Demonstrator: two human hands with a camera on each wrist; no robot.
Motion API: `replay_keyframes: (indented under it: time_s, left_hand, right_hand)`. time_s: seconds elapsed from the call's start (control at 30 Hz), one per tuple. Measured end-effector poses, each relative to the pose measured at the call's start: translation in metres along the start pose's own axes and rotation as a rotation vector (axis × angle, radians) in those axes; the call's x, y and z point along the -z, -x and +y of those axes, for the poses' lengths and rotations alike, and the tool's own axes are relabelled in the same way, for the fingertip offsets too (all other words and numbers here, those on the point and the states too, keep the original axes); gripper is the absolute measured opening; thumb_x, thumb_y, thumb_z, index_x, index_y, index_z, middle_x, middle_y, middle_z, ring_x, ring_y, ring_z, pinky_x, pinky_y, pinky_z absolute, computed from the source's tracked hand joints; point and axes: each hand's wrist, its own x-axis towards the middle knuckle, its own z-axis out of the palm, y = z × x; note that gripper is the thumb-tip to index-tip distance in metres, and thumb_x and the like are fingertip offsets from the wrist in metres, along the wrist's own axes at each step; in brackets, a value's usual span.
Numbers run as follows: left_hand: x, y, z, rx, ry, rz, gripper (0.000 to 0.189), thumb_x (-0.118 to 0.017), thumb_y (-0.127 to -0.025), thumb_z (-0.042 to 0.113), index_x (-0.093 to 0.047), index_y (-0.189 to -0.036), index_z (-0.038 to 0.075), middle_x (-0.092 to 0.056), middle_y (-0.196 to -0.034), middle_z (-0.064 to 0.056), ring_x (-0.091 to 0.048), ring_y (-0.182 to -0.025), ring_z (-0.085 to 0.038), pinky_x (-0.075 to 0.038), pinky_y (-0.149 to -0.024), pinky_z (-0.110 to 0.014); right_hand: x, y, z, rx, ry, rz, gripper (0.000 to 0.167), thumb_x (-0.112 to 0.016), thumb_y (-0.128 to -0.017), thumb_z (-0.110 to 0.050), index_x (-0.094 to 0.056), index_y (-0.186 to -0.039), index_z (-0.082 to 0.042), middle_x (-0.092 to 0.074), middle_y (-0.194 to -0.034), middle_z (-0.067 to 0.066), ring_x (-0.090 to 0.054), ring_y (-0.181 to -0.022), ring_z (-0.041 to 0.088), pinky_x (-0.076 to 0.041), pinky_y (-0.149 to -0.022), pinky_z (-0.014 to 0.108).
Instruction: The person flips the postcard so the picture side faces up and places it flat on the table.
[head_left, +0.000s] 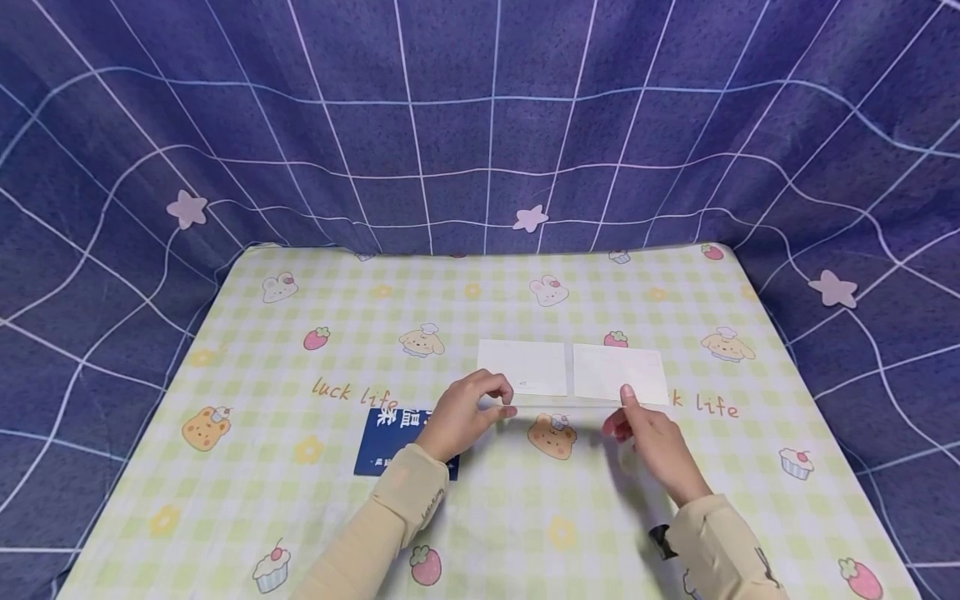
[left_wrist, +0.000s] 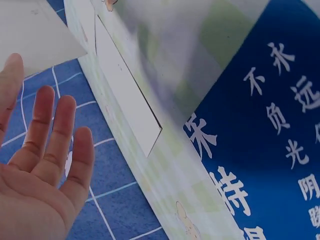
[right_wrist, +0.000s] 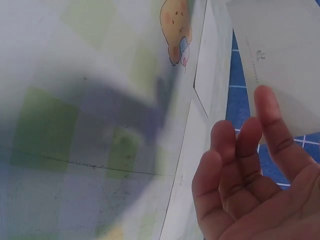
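Observation:
A thin white card (head_left: 558, 407), seen nearly edge-on in the head view, spans the gap between my two hands above the tablecloth. My left hand (head_left: 465, 414) pinches its left end between thumb and curled index finger. At the other end my right hand (head_left: 652, 437) holds it, thumb uppermost. In the right wrist view the card (right_wrist: 285, 55) shows a small printed emblem and a line of tiny print. Two white cards lie side by side just beyond: a left one (head_left: 522, 367) and a right one (head_left: 620, 374), slightly apart.
A dark blue card (head_left: 371, 450) with white characters lies flat, partly under my left hand and wrist. The green-checked tablecloth (head_left: 247, 508) carries cartoon prints. Blue grid-patterned curtains (head_left: 450, 133) enclose the table's back and sides.

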Motion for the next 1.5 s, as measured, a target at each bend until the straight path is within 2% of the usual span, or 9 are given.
replay_keyframes:
  time_s: [0.2, 0.33, 0.43, 0.63, 0.8, 0.97, 1.2, 1.37, 1.5]
  left_hand:
    - [0.001, 0.002, 0.0, 0.006, -0.03, 0.019, 0.027, -0.078, -0.086, 0.0, -0.059, -0.084, 0.02, -0.064, -0.098, 0.002, -0.065, -0.099, -0.021, -0.052, -0.088, -0.042]
    - [0.001, 0.003, -0.001, 0.044, -0.03, 0.002, 0.03, -0.072, -0.086, -0.009, -0.06, -0.086, 0.019, -0.063, -0.1, 0.0, -0.064, -0.099, -0.022, -0.052, -0.088, -0.042]
    - [0.001, 0.004, -0.001, 0.071, -0.034, -0.009, 0.029, -0.071, -0.087, -0.008, -0.06, -0.088, 0.018, -0.064, -0.103, -0.001, -0.063, -0.1, -0.022, -0.052, -0.088, -0.042]
    - [-0.001, 0.006, -0.002, 0.1, -0.056, 0.0, 0.025, -0.073, -0.085, -0.005, -0.06, -0.09, 0.016, -0.066, -0.103, -0.003, -0.064, -0.1, -0.023, -0.052, -0.09, -0.043]
    - [-0.002, 0.008, -0.004, 0.104, -0.097, 0.01, 0.023, -0.077, -0.083, -0.001, -0.06, -0.091, 0.013, -0.065, -0.098, -0.001, -0.065, -0.096, -0.023, -0.053, -0.087, -0.041]
    - [0.0, 0.011, -0.002, 0.114, -0.105, -0.039, 0.018, -0.074, -0.086, 0.002, -0.069, -0.102, 0.01, -0.067, -0.103, -0.005, -0.065, -0.099, -0.025, -0.053, -0.086, -0.041]
    - [0.004, 0.012, 0.001, 0.136, -0.12, -0.091, 0.023, -0.064, -0.091, -0.003, -0.07, -0.111, 0.006, -0.066, -0.11, -0.008, -0.064, -0.098, -0.026, -0.052, -0.087, -0.044]
    - [0.005, 0.012, 0.001, 0.151, -0.113, -0.085, 0.016, -0.055, -0.101, 0.014, -0.07, -0.106, 0.009, -0.065, -0.103, -0.004, -0.06, -0.089, -0.021, -0.051, -0.084, -0.042]
    - [0.005, 0.013, 0.001, 0.166, -0.129, -0.06, 0.023, -0.058, -0.104, 0.031, -0.071, -0.097, 0.014, -0.063, -0.096, 0.0, -0.06, -0.087, -0.018, -0.051, -0.08, -0.04]
  right_hand:
    - [0.002, 0.002, 0.001, -0.005, -0.066, -0.045, 0.064, -0.038, -0.107, -0.054, -0.073, -0.112, -0.001, -0.069, -0.107, 0.01, -0.06, -0.096, 0.025, -0.046, -0.085, 0.036]
    - [0.001, 0.001, 0.001, 0.009, -0.053, -0.049, 0.05, -0.05, -0.105, -0.048, -0.071, -0.101, -0.003, -0.065, -0.104, 0.007, -0.056, -0.099, 0.024, -0.04, -0.084, 0.036]
    - [0.0, -0.001, 0.001, 0.024, -0.062, -0.036, 0.042, -0.056, -0.104, -0.043, -0.067, -0.092, -0.004, -0.062, -0.098, 0.005, -0.053, -0.097, 0.024, -0.038, -0.08, 0.034]
    - [-0.002, -0.004, 0.002, 0.054, -0.113, -0.02, 0.031, -0.06, -0.103, -0.033, -0.074, -0.102, -0.005, -0.062, -0.099, 0.003, -0.054, -0.095, 0.023, -0.044, -0.078, 0.029]
    - [-0.003, -0.006, 0.003, 0.08, -0.118, -0.006, 0.028, -0.061, -0.103, -0.03, -0.075, -0.102, -0.006, -0.06, -0.096, 0.002, -0.053, -0.091, 0.02, -0.045, -0.077, 0.028]
    - [-0.003, -0.005, 0.002, 0.083, -0.105, 0.006, 0.027, -0.062, -0.102, -0.031, -0.074, -0.099, -0.007, -0.061, -0.097, 0.002, -0.052, -0.089, 0.018, -0.042, -0.076, 0.028]
    - [-0.004, -0.004, -0.001, 0.091, -0.038, 0.034, 0.027, -0.062, -0.102, -0.033, -0.076, -0.1, -0.01, -0.065, -0.101, 0.003, -0.052, -0.092, 0.018, -0.042, -0.081, 0.031]
    - [-0.005, -0.005, -0.001, 0.122, 0.002, 0.045, 0.027, -0.062, -0.102, -0.034, -0.075, -0.095, -0.012, -0.064, -0.095, 0.002, -0.052, -0.091, 0.019, -0.042, -0.082, 0.032]
    - [-0.007, -0.004, -0.002, 0.157, 0.02, 0.057, 0.027, -0.062, -0.102, -0.034, -0.072, -0.09, -0.012, -0.062, -0.092, 0.0, -0.053, -0.091, 0.019, -0.045, -0.084, 0.034]
